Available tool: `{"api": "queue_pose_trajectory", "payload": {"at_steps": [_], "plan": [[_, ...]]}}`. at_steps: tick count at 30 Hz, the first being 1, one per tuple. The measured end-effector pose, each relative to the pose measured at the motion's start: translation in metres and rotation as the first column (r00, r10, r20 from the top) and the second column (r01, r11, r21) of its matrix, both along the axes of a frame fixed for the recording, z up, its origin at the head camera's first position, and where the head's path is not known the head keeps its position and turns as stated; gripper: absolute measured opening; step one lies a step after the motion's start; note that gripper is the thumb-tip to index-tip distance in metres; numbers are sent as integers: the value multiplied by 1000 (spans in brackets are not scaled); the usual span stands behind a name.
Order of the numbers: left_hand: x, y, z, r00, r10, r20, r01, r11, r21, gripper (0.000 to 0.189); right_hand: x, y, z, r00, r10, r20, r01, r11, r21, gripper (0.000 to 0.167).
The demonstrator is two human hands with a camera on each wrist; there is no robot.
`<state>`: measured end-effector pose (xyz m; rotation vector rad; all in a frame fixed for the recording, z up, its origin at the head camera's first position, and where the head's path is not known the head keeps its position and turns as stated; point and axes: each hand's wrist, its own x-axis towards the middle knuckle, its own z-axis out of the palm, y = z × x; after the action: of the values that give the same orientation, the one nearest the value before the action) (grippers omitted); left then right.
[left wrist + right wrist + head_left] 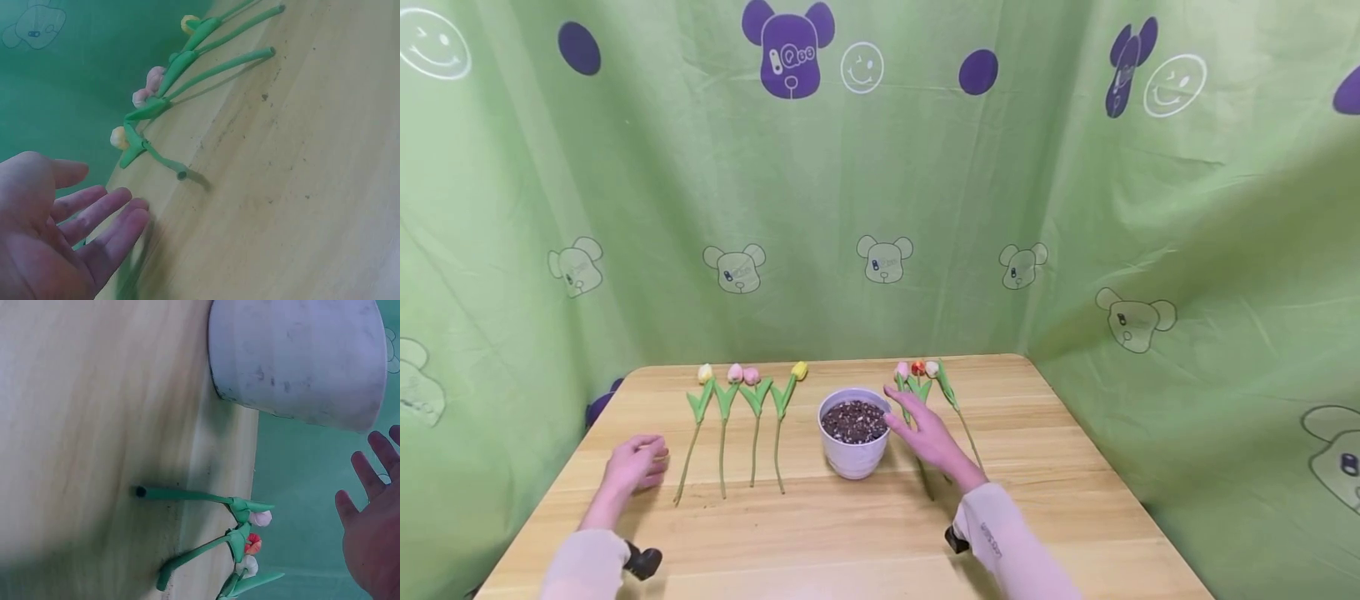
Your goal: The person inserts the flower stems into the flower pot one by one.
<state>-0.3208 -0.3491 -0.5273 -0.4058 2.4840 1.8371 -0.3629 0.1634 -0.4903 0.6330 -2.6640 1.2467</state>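
A white flowerpot [853, 458] filled with dark soil [854, 422] stands upright near the middle of the table. My right hand [931, 435] is held at the pot's right side, fingers spread and extended, fingertips close to the rim. Under and beyond that hand lie a pink tulip [902, 370], a red tulip [918, 367] and a white tulip [932, 368], their stems partly hidden by it. My left hand [637, 463] hovers at the table's left side with relaxed fingers, holding nothing. Nearest to it lies a cream tulip [705, 374]; its stem end [181, 175] points toward me.
Right of the cream tulip, two pink tulips [735, 374] and a yellow tulip [799, 372] lie in a row, blooms toward the far edge. The wooden table [805, 550] carries small dark crumbs. A green patterned curtain [880, 183] hangs behind it and along both sides.
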Motion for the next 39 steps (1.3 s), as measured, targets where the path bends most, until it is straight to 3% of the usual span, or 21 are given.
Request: {"api": "queue_pose_trajectory", "payload": {"at_steps": [5, 9, 24, 39], "plan": [[0, 4, 0, 1000, -14, 1, 14, 1000, 18, 57, 0, -3, -3, 1000, 4, 28, -4, 1000, -8, 65], [0, 7, -2, 1000, -22, 2, 22, 999, 24, 56, -1, -5, -6, 1000, 14, 1, -14, 1000, 7, 63], [-7, 22, -7, 1000, 10, 6, -10, 998, 63, 53, -3, -6, -12, 999, 0, -33, 0, 1000, 25, 64], [-11, 37, -15, 998, 37, -50, -41, 996, -75, 58, -5, -5, -16, 1000, -6, -26, 6, 1000, 19, 68]]}}
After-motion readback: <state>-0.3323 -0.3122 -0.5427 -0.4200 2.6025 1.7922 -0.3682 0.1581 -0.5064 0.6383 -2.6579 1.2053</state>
